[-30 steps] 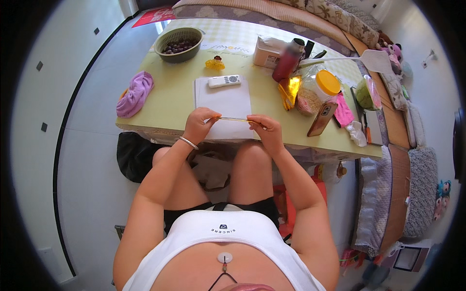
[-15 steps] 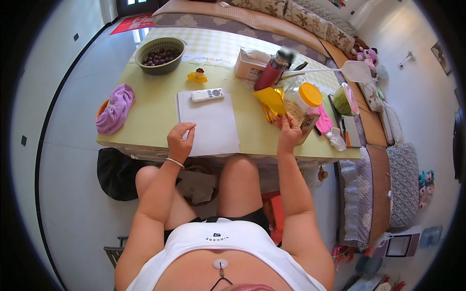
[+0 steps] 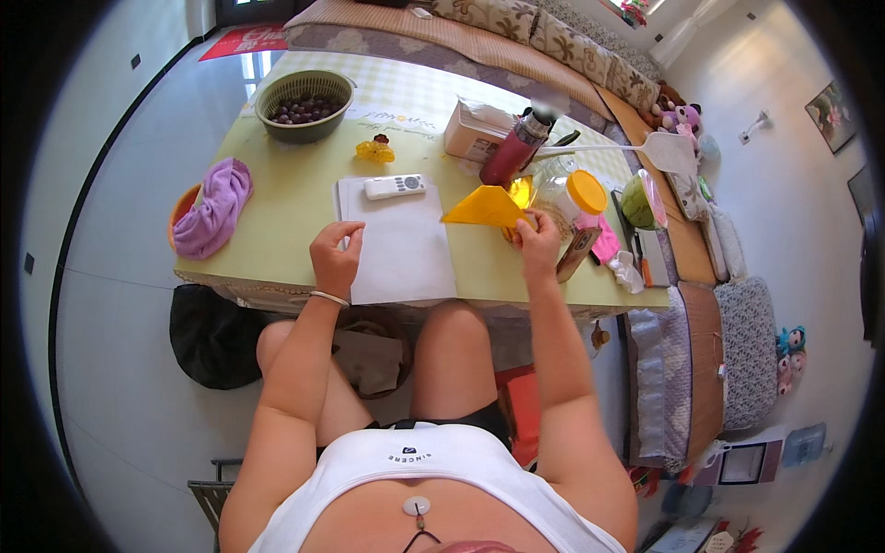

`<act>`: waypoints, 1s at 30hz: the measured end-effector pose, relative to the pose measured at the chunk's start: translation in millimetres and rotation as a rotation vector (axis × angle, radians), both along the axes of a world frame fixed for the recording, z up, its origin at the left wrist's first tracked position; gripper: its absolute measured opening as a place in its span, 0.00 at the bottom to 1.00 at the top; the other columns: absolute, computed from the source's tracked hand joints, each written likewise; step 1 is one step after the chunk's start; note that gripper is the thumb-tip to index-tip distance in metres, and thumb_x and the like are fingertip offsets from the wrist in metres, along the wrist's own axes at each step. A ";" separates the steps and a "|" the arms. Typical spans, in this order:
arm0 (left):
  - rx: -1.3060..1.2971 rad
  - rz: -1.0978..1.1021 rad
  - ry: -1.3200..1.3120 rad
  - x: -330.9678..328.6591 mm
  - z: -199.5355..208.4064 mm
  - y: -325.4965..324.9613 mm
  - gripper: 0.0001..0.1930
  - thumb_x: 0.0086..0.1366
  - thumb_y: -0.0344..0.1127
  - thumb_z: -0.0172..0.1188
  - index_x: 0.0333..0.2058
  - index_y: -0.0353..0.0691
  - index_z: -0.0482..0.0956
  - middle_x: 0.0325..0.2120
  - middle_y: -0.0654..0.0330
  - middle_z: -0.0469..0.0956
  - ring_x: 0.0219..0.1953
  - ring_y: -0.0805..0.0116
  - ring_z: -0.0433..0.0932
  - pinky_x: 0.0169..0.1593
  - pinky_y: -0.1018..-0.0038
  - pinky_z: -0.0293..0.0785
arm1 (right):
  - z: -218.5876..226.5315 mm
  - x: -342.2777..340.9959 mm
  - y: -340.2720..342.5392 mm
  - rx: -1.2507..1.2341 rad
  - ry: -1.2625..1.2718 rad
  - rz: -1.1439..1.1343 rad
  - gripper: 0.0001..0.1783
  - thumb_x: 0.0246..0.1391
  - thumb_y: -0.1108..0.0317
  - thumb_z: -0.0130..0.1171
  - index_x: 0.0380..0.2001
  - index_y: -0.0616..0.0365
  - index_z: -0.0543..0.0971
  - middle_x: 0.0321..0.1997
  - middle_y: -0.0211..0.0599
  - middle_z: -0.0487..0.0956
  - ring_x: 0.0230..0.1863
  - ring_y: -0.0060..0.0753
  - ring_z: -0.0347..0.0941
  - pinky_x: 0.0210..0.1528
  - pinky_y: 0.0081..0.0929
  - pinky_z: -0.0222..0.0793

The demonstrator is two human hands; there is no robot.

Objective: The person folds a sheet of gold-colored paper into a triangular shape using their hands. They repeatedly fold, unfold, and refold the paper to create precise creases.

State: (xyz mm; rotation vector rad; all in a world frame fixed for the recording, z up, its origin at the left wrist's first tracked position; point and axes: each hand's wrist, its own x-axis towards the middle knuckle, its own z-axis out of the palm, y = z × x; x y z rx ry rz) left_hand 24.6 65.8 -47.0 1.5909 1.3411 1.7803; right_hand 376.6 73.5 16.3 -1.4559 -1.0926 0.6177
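While the right hand pinches the right end of a triangular yellow sheet between thumb and fingers, the left hand is released, fingers loosely curled, at the left edge of the white paper; whether it touches that paper cannot be told. The yellow sheet is over the table, right of the white paper, its pointed end toward the left. On the far part of the white paper lies a remote. Beyond that is a yellow ornament, and at the far left a basket holds dark round fruit. Left, a purple cloth partly hides an orange bowl. Beyond the yellow sheet, a red flask is just right of a tissue box. Near the right hand, a phone stands tilted.
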 end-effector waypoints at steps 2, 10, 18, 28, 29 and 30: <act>-0.001 -0.007 0.008 -0.2 0.8 0.9 0.05 0.59 0.25 0.64 0.34 0.36 0.86 0.32 0.54 0.85 0.35 0.59 0.83 0.43 0.70 0.78 | 21.4 16.3 18.0 0.004 -0.380 0.043 0.13 0.55 0.71 0.59 0.44 0.61 0.81 0.34 0.43 0.83 0.29 0.37 0.81 0.32 0.31 0.74; -0.010 -0.003 0.011 3.6 0.0 8.1 0.05 0.59 0.25 0.64 0.33 0.37 0.86 0.30 0.55 0.85 0.32 0.62 0.82 0.39 0.71 0.77 | 103.0 35.1 110.1 -0.114 -1.200 0.003 0.12 0.56 0.65 0.56 0.41 0.54 0.84 0.47 0.50 0.83 0.47 0.52 0.81 0.48 0.45 0.76; -0.031 0.024 0.033 -0.2 -3.7 18.1 0.05 0.58 0.25 0.64 0.33 0.37 0.86 0.30 0.55 0.85 0.31 0.63 0.82 0.38 0.71 0.77 | 98.5 35.9 173.3 -0.769 -1.469 -0.159 0.18 0.64 0.65 0.49 0.50 0.50 0.84 0.58 0.38 0.82 0.57 0.45 0.79 0.57 0.43 0.70; -0.022 0.013 0.072 1.4 -2.7 20.1 0.05 0.58 0.24 0.63 0.33 0.36 0.86 0.29 0.55 0.84 0.31 0.62 0.82 0.39 0.71 0.77 | 56.4 45.1 176.6 -0.613 -1.586 -0.160 0.16 0.62 0.65 0.50 0.43 0.51 0.87 0.50 0.42 0.85 0.52 0.46 0.82 0.51 0.41 0.76; -0.025 0.012 0.061 1.4 -2.8 20.0 0.05 0.58 0.24 0.63 0.33 0.36 0.86 0.29 0.55 0.84 0.31 0.62 0.82 0.39 0.71 0.77 | 59.0 41.5 175.2 -0.619 -1.643 -0.132 0.15 0.61 0.65 0.51 0.42 0.51 0.87 0.49 0.42 0.85 0.51 0.46 0.82 0.50 0.42 0.77; -0.028 0.009 0.051 1.9 -2.7 19.4 0.05 0.58 0.24 0.63 0.33 0.36 0.86 0.30 0.55 0.84 0.31 0.63 0.82 0.39 0.71 0.77 | 62.2 38.4 173.7 -0.625 -1.700 -0.104 0.15 0.60 0.65 0.53 0.41 0.51 0.87 0.48 0.41 0.85 0.51 0.46 0.82 0.49 0.42 0.77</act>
